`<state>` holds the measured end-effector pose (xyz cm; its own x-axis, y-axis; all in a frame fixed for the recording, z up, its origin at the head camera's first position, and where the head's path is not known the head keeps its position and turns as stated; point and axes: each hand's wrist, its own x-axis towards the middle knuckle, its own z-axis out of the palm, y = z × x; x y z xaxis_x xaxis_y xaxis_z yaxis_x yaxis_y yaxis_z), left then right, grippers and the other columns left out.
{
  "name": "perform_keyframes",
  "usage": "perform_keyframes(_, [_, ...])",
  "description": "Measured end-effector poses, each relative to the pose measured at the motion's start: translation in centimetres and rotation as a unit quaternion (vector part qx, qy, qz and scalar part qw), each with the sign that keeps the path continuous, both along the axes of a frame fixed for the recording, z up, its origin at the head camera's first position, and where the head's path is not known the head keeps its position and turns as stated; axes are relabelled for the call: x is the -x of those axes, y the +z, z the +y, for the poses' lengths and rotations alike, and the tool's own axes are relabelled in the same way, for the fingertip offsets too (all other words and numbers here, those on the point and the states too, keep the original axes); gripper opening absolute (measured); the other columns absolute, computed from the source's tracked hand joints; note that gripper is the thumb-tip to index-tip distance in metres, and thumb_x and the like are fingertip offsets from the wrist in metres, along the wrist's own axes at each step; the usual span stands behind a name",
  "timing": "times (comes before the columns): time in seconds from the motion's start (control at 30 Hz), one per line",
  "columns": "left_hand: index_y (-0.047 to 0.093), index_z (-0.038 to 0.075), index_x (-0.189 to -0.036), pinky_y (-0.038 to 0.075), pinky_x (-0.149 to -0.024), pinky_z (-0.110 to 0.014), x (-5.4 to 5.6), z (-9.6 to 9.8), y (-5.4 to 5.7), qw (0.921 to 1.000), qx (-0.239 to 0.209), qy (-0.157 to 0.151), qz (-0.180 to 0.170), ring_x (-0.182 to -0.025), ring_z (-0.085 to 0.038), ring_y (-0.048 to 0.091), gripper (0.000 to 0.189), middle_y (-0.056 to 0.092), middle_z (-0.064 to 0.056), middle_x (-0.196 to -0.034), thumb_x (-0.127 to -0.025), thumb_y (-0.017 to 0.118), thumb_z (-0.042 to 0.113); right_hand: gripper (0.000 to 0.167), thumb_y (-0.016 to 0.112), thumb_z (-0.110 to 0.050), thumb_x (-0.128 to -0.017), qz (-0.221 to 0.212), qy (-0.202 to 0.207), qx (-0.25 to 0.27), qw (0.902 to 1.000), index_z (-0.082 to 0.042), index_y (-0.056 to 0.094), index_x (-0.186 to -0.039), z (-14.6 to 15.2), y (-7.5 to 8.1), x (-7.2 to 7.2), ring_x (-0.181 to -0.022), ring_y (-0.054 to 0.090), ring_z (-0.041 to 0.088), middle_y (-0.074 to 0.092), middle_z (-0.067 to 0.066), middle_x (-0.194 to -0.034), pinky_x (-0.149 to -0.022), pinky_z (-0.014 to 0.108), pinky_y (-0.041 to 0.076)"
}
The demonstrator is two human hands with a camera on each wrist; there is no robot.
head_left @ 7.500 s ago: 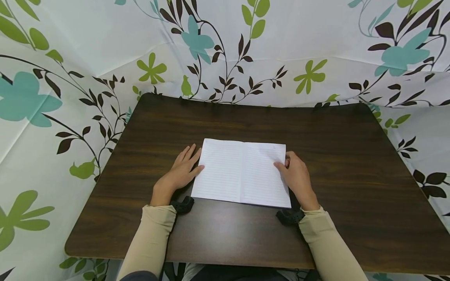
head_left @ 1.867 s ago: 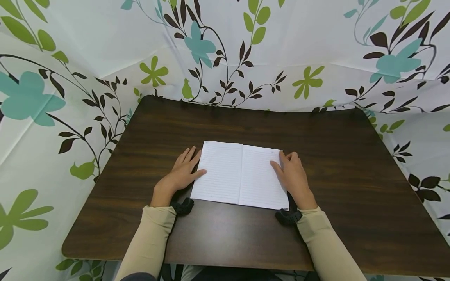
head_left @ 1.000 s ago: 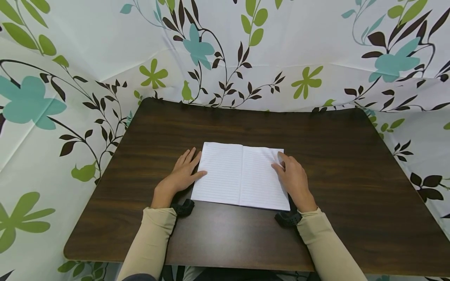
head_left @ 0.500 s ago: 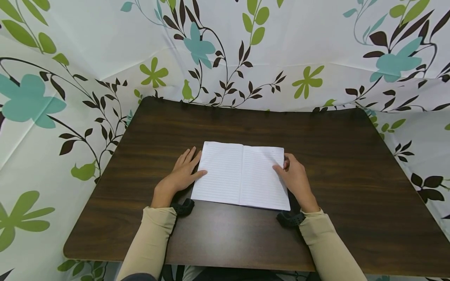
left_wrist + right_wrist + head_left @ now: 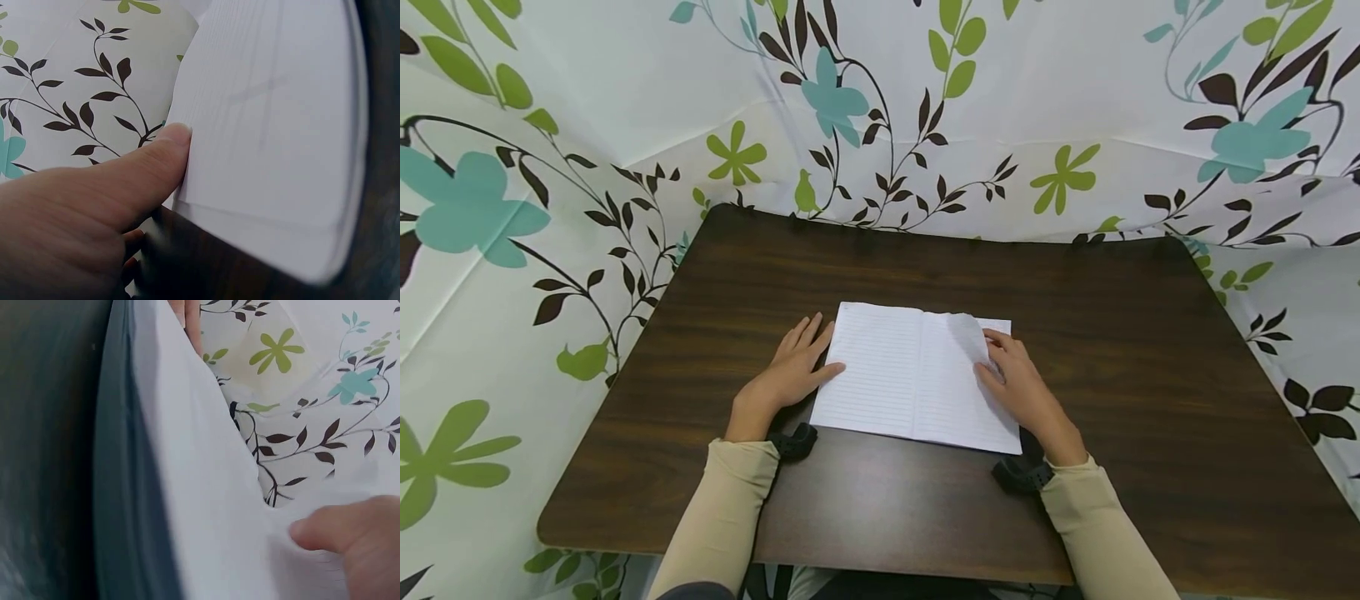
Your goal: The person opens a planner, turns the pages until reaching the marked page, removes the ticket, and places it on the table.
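A lined notebook [image 5: 874, 367] lies spread flat on the dark wooden table, its pages showing only ruled lines. My left hand [image 5: 786, 372] rests at its left edge, fingers straight on the table and thumb on the page margin. In the left wrist view that thumb [image 5: 153, 165] touches the paper's edge. At the right edge my right hand [image 5: 1024, 392] holds a lifted page [image 5: 958, 354] between thumb and fingers. The page's upper corner bends leftward, baring a strip of the sheet beneath. The right wrist view shows the thumb [image 5: 331, 528] over the paper; the other fingers are mostly hidden there.
The table [image 5: 880, 517] extends around the notebook on all sides. A white cloth [image 5: 647, 75] with leaves and flowers hangs behind and beside it. A black band [image 5: 795, 442] sits on the left wrist, another band [image 5: 1022, 475] on the right.
The right hand's fingers have shifted left from the notebook's outer edge, and the right page's top corner has risen and bent leftward. The left hand stays in place.
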<state>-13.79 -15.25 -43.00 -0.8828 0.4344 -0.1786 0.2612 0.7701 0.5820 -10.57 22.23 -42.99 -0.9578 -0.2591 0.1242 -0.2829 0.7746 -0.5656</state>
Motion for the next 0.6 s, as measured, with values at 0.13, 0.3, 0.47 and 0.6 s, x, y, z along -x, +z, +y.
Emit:
perform_keyframes(0.13, [0.013,0.005,-0.168,0.000,-0.130,-0.064,-0.1,0.0,-0.1,1.0000,0.002,0.000,-0.002,-0.162,-0.045,-0.005,0.079,-0.001,-0.021,-0.176,-0.109,0.054,0.039,0.070,0.064,-0.003,-0.100,-0.024,0.081,-0.009,0.9964,-0.002,0.033,-0.163,-0.1,0.1,-0.6,-0.155,0.029,0.042,0.029,0.019,-0.170,-0.123,0.065,0.028])
perform_keyframes(0.3, [0.013,0.005,-0.168,-0.001,-0.130,-0.064,-0.1,0.1,-0.1,1.0000,-0.003,0.000,-0.006,-0.163,-0.044,-0.006,0.079,-0.002,-0.021,-0.176,-0.109,0.053,0.040,0.083,0.067,-0.010,-0.101,-0.059,0.123,-0.003,0.9906,-0.009,0.017,-0.168,-0.3,0.8,-1.4,-0.162,0.018,0.037,0.017,0.015,-0.176,-0.133,0.043,0.017])
perform_keyframes(0.47, [0.013,0.006,-0.168,-0.002,-0.130,-0.064,-0.1,0.0,-0.1,1.0000,-0.004,0.003,-0.006,-0.163,-0.043,-0.006,0.079,-0.002,-0.020,-0.176,-0.109,0.053,0.040,0.093,0.071,-0.016,-0.099,-0.087,0.152,0.029,0.9842,-0.013,0.010,-0.169,-0.4,1.5,-1.9,-0.163,0.014,0.034,0.009,0.014,-0.177,-0.119,0.005,0.003])
perform_keyframes(0.6, [0.013,0.006,-0.168,-0.002,-0.130,-0.064,0.0,0.0,-0.1,1.0000,-0.006,0.003,-0.006,-0.163,-0.043,-0.006,0.080,-0.002,-0.020,-0.176,-0.108,0.054,0.040,0.102,0.074,-0.020,-0.097,-0.123,0.170,0.049,0.9765,-0.018,0.002,-0.170,-0.6,2.0,-2.3,-0.164,0.008,0.031,0.000,0.010,-0.178,-0.115,0.000,0.002])
